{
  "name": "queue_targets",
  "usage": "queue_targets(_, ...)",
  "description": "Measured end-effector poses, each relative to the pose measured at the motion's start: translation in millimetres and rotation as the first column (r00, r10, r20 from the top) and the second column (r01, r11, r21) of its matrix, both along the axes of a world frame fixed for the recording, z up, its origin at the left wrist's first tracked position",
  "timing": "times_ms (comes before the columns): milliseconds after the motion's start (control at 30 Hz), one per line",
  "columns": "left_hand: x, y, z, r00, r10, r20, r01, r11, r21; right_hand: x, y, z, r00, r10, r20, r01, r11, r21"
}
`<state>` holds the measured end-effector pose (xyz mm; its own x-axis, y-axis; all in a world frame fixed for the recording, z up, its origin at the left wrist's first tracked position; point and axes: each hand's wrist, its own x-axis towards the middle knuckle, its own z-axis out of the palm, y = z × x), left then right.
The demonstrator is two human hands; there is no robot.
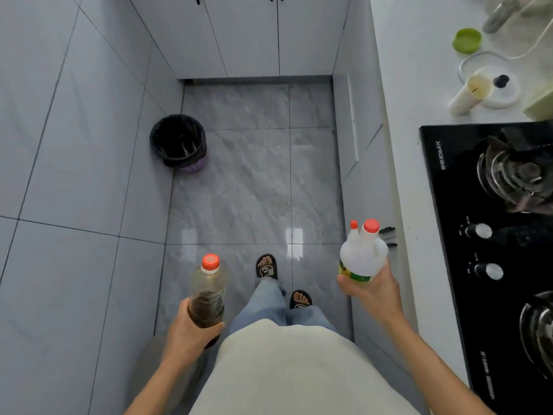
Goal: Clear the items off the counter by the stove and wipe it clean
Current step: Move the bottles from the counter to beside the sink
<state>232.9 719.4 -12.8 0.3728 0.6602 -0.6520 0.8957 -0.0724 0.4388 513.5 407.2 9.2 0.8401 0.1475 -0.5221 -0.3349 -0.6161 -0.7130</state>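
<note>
We're gripping a dark-liquid bottle (207, 298) with left hand (191, 330) fingers curled round it, right hand (371, 287) fingers wrapping a white jug (362, 256) (both red-capped), beside the counter (410, 115).

At centre left you see a black-lined bin (179, 144) on the grey floor (257, 181), white cabinet doors (254, 34) above.

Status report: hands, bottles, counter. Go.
Left hand grips dark-liquid bottle. Right hand holds white jug. Both over the floor. Counter by stove not cleared: cream bottle, green lid.
</note>
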Motion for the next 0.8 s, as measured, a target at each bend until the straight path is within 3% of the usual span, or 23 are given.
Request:
queue_targets(300,86.8,94.3,-10.7,1.0,-0.002,-0.001,0.002,0.999,-0.051,111.4,105.6,-6.1,0.999,0.049,0.01,-0.049,0.999,0.006)
queue_targets(800,394.1,227.5,1.8,0.967,-0.209,0.146,0.214,0.977,-0.017,216.5,156.0,-9.2,0.979,-0.202,-0.031,0.198,0.975,-0.104)
